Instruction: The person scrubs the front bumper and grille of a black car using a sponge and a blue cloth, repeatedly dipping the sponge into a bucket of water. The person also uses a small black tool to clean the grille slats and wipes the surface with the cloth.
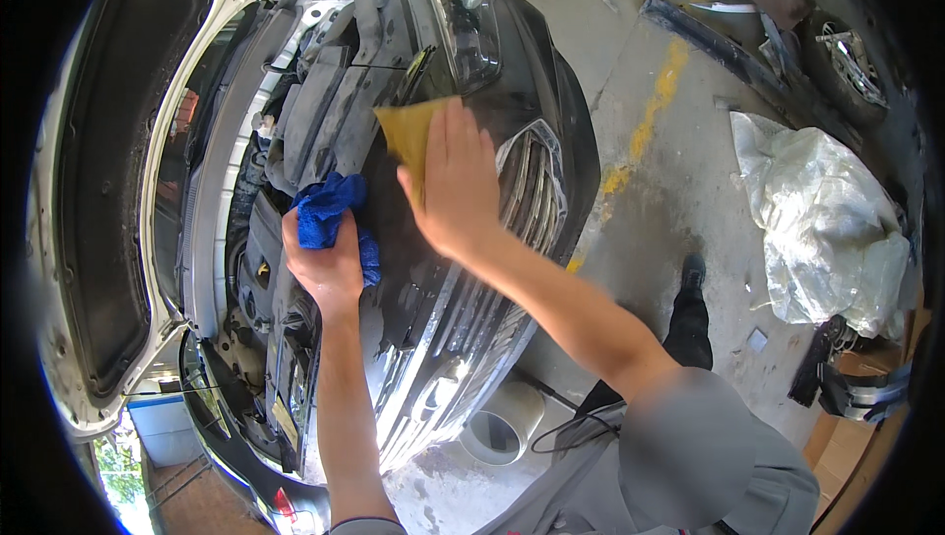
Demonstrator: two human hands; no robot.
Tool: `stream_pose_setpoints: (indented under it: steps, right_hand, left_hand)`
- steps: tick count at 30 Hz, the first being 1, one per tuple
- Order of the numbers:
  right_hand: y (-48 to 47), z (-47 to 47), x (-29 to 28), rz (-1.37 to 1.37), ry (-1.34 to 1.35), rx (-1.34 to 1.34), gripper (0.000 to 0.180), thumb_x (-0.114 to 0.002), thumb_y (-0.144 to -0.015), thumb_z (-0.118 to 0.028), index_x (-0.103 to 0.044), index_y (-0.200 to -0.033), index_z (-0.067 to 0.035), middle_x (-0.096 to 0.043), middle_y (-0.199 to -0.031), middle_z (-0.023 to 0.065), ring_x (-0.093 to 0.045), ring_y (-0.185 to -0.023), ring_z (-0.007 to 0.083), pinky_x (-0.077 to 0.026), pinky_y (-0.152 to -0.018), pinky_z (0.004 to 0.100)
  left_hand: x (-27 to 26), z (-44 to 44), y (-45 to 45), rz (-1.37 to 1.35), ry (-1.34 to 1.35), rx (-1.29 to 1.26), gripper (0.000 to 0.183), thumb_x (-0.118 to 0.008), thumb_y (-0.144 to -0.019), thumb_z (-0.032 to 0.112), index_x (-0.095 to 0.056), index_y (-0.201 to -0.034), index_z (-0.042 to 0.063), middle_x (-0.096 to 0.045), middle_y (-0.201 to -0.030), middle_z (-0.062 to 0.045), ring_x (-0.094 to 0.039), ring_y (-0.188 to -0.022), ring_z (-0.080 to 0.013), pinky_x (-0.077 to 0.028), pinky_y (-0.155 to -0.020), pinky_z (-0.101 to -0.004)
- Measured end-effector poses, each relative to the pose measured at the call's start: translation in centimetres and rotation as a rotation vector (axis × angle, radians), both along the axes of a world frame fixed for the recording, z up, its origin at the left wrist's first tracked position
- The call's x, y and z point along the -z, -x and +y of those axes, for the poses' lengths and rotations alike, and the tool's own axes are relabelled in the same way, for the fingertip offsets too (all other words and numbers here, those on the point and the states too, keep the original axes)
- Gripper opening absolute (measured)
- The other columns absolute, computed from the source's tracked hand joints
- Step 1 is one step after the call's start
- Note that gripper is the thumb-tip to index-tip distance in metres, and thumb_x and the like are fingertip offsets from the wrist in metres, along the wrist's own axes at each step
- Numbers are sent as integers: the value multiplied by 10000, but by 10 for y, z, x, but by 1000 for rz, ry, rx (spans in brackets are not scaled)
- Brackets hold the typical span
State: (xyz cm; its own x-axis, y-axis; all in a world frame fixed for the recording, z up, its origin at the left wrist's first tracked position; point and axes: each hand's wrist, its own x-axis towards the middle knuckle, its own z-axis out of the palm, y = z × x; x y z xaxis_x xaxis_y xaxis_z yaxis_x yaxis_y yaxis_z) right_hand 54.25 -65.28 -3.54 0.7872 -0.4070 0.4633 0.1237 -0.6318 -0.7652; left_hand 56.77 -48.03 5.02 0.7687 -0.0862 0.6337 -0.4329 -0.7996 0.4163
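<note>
My left hand (325, 262) is closed around a crumpled blue cloth (330, 206), above the edge of the open engine bay (258, 269). Flat under the fingers of my right hand (458, 173) lies a yellowish-brown sheet (406, 136), pressed on the dark front bumper (413, 232) of a car; whether it is sandpaper or cloth I cannot tell. The headlight (469, 33) is beyond my right hand. Beside that hand is a chrome-framed grille (535, 173), and the chrome front grille (480, 321) continues below my right forearm.
The raised hood (111, 166) stands at the left. A pale cylindrical bucket (528, 409) is on the floor below the bumper. At the right lie crumpled plastic sheeting (827, 232), a long dark trim piece (709, 48), a wheel (849, 62) and other car parts.
</note>
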Motion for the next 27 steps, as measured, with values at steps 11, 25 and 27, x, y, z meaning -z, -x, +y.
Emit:
stream_pose_setpoints:
  steps: [11,25,27]
  right_hand:
    - [22,17,2,26,-21,55,856,-670,-1038,-392,-330,-1623,133,-291,-1717,353,-319,-1592,505,-257,-1310,589]
    - [34,15,8,5,79,-77,857,-729,-983,-355,-361,-1582,136,-346,-1668,367,-343,-1554,531,-281,-1264,630]
    - [24,11,8,-46,87,-67,843,-721,-987,-355,-367,-1573,137,-379,-1649,367,-364,-1539,533,-296,-1262,609]
  left_hand:
    - [4,0,-3,-21,25,4,357,-870,-845,103,-699,-1152,38,-787,-1004,-114,-745,-901,-184,-577,-882,-345]
    - [0,8,3,43,111,12,345,-872,-854,101,-701,-1147,39,-774,-990,-99,-732,-895,-186,-579,-873,-348]
    - [-2,7,1,49,117,23,343,-871,-854,103,-702,-1146,41,-772,-991,-101,-731,-899,-190,-577,-876,-348]
